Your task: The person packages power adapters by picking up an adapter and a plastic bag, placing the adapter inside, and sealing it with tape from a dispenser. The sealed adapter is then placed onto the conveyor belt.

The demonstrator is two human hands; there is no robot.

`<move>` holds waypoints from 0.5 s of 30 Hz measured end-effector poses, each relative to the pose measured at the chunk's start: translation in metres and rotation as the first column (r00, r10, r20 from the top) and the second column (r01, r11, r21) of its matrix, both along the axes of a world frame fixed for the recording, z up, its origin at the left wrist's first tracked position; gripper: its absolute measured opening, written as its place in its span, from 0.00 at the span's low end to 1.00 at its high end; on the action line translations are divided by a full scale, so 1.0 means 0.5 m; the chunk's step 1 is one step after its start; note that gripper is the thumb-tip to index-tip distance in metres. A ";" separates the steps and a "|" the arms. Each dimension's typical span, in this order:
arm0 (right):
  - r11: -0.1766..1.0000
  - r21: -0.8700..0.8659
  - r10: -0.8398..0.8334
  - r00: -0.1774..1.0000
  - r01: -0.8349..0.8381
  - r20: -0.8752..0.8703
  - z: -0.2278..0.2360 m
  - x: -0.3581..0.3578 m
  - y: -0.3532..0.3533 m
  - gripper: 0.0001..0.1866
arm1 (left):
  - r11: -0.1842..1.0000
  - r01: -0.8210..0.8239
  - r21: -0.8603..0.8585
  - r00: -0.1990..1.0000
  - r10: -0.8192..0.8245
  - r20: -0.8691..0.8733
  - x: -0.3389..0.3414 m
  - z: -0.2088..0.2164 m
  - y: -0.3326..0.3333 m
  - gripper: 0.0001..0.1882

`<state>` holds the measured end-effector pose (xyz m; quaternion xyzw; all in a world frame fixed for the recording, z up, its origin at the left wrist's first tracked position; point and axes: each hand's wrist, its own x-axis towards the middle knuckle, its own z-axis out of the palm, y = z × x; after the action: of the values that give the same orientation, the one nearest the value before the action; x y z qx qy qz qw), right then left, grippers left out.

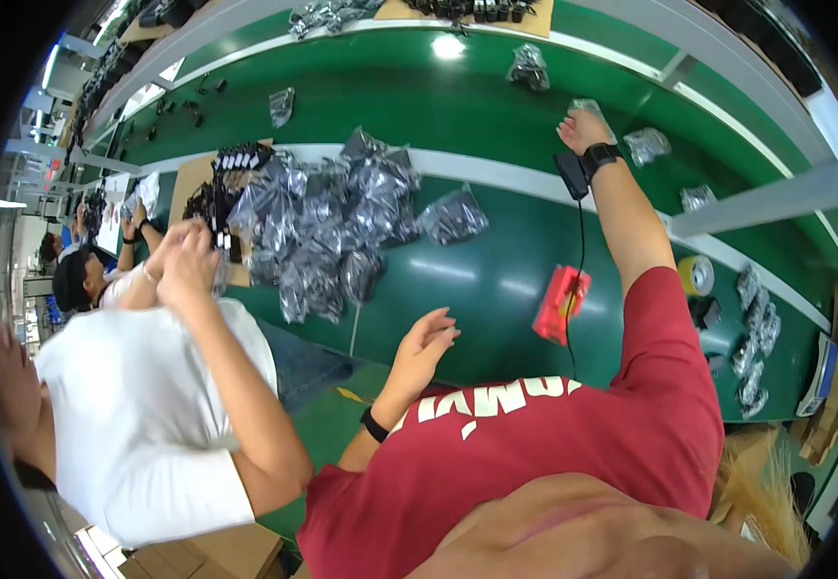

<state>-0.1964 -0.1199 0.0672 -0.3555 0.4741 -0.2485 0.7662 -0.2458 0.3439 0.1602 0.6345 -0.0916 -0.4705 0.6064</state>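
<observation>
My right hand (583, 130) is stretched far out over the green belt beyond the table. Its fingers curl around a clear plastic bag (591, 105), whose contents I cannot make out. A black wristband with a small box and cable sits on that wrist. Nearer to me, my left hand (424, 349) hovers above the table edge, open, with its fingers extended and nothing in them. Ahead of it lies a single bagged dark item (453, 215), beside a large heap of similar silvery-grey bags (327, 222).
A red tape dispenser (562, 304) and a tape roll (697, 276) lie on the green table (496, 280). More bags (755, 328) line the right side. A grey post (766, 205) crosses there. A co-worker in white (149, 405) works close at my left.
</observation>
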 end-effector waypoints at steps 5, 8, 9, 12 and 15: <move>0.633 -0.619 -0.165 0.700 -0.465 -0.695 0.002 0.196 -0.104 0.23 | 0.994 -0.100 0.032 0.995 0.100 0.019 0.127 -0.028 -0.040 0.18; 0.738 -0.583 -0.218 0.698 -0.340 -0.682 -0.023 0.263 -0.147 0.32 | 0.984 -0.153 0.093 0.987 0.157 -0.036 0.186 -0.061 -0.073 0.19; 0.752 -0.565 -0.218 0.682 -0.338 -0.698 -0.037 0.281 -0.163 0.35 | 0.983 -0.160 0.090 0.983 0.167 -0.072 0.198 -0.074 -0.085 0.19; 0.779 -0.488 -0.118 0.673 -0.393 -0.730 -0.085 0.311 -0.203 0.32 | 0.979 -0.176 0.107 0.980 0.185 -0.080 0.224 -0.112 -0.112 0.18; 0.774 -0.416 -0.013 0.646 -0.476 -0.763 -0.104 0.323 -0.203 0.26 | 0.974 -0.209 0.090 0.965 0.220 -0.140 0.228 -0.128 -0.134 0.18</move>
<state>-0.0351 -0.2213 0.0150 -0.7021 0.5852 -0.1122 0.3899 -0.1317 0.2770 0.0962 0.6261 0.0409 -0.4512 0.6347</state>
